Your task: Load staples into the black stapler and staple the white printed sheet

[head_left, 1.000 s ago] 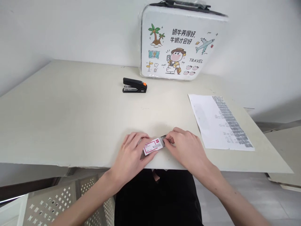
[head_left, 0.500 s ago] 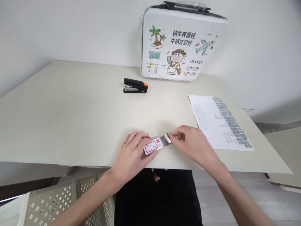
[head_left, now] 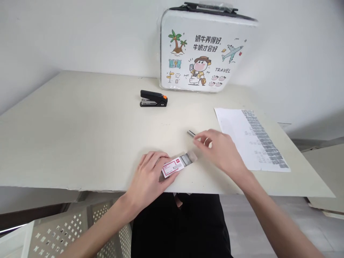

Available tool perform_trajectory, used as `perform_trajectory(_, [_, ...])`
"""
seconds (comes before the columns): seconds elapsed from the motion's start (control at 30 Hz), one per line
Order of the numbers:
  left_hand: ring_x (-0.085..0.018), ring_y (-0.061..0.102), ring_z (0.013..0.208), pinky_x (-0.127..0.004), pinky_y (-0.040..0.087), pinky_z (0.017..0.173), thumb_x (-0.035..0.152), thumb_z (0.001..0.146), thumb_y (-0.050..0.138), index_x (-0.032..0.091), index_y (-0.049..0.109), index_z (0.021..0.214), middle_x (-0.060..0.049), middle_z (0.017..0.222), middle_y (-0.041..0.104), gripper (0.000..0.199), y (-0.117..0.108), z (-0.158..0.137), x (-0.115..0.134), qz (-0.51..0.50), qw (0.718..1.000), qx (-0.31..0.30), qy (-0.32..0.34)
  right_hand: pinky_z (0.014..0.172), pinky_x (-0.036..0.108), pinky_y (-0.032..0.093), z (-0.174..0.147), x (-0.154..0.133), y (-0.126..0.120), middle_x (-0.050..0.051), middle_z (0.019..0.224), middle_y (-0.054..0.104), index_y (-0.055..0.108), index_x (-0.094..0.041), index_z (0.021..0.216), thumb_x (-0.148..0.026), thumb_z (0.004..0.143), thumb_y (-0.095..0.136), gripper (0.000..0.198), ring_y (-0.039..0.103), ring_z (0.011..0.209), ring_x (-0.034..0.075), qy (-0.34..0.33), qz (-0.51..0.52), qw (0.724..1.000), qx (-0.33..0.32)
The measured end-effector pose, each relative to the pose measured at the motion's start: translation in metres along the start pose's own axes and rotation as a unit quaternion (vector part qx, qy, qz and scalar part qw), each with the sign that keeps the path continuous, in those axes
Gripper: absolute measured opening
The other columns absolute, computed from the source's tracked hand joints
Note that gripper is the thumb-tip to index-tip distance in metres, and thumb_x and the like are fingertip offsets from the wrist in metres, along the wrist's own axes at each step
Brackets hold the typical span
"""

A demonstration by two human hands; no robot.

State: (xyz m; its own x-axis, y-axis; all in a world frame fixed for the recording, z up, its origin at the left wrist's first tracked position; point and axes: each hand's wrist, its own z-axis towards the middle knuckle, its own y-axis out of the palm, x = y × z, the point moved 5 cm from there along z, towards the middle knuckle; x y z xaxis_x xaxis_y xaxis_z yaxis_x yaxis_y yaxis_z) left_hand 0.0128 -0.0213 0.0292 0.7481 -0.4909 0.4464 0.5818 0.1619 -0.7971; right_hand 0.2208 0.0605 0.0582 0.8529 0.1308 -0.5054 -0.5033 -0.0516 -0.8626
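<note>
My left hand (head_left: 152, 172) is closed around a small white and red staple box (head_left: 172, 167) at the table's front edge. The inner tray sticks out of the sleeve on its right end, showing grey staple strips (head_left: 186, 159) inside. A short grey staple strip (head_left: 191, 133) is pinched at the fingertips of my right hand (head_left: 219, 148), raised above and to the right of the box. Farther back on the table lies a black stapler (head_left: 153, 99) with an orange button, and neither hand touches it.
A white printed sheet (head_left: 233, 132) lies right of my right hand. At the back, a white cartoon-printed case (head_left: 199, 53) with a black handle leans against the wall. Below the table (head_left: 80, 125), at lower left, stands a perforated plastic basket (head_left: 57, 233).
My right hand has lifted a staple strip out of the tray and moved it up and away from the box. My left hand keeps its hold on the box.
</note>
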Motion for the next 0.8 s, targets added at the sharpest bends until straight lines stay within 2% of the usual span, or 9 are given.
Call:
perform_trajectory(0.1, [-0.027,0.064,0.106,-0.045,0.053,0.090,0.031,0.096,0.072,0.021,0.066,0.113,-0.008,0.115,0.070,0.020,0.000,0.000,0.000,0.000,1.000,0.000,0.001,0.064,0.029,0.046,-0.030,-0.015,0.009,0.000,0.090,0.075,0.079,-0.027,0.090,-0.032,0.094,0.068,0.012,0.066,0.069,0.015,-0.033,0.011,0.997,-0.072])
perform_trajectory(0.17, [-0.027,0.064,0.106,-0.046,0.053,0.091,0.030,0.097,0.071,0.022,0.066,0.114,-0.008,0.116,0.070,0.020,0.001,0.000,-0.001,-0.001,1.000,0.000,0.001,0.060,0.028,0.043,-0.042,-0.022,0.017,0.000,0.090,0.074,0.078,-0.027,0.088,-0.032,0.095,0.067,0.014,0.065,0.065,0.014,-0.035,-0.022,0.996,-0.083])
perform_trajectory(0.43, [-0.026,0.065,0.107,-0.045,0.054,0.091,0.030,0.096,0.071,0.021,0.066,0.113,-0.008,0.116,0.070,0.019,0.000,0.000,0.001,-0.006,1.000,0.002,0.005,0.055,0.028,0.031,-0.040,-0.039,0.029,0.001,0.081,0.070,0.073,-0.021,0.079,-0.019,0.095,0.063,0.018,0.062,0.062,0.014,-0.061,-0.154,0.985,-0.052])
perform_trajectory(0.67, [-0.027,0.065,0.106,-0.045,0.053,0.091,0.029,0.095,0.072,0.021,0.066,0.112,-0.008,0.115,0.070,0.020,0.000,-0.001,0.001,-0.007,1.000,0.001,0.006,0.051,0.027,0.027,-0.038,-0.036,0.026,-0.001,0.074,0.069,0.067,-0.021,0.068,-0.016,0.086,0.064,0.019,0.056,0.055,0.013,-0.042,-0.124,0.990,-0.052])
perform_trajectory(0.8, [-0.026,0.065,0.105,-0.044,0.053,0.090,0.028,0.093,0.075,0.022,0.067,0.111,-0.007,0.113,0.071,0.021,-0.001,0.000,0.002,-0.014,1.000,0.005,0.002,0.050,0.026,0.026,-0.041,-0.038,0.027,-0.001,0.070,0.066,0.063,-0.020,0.067,-0.015,0.083,0.064,0.017,0.050,0.050,0.011,-0.058,-0.134,0.989,-0.014])
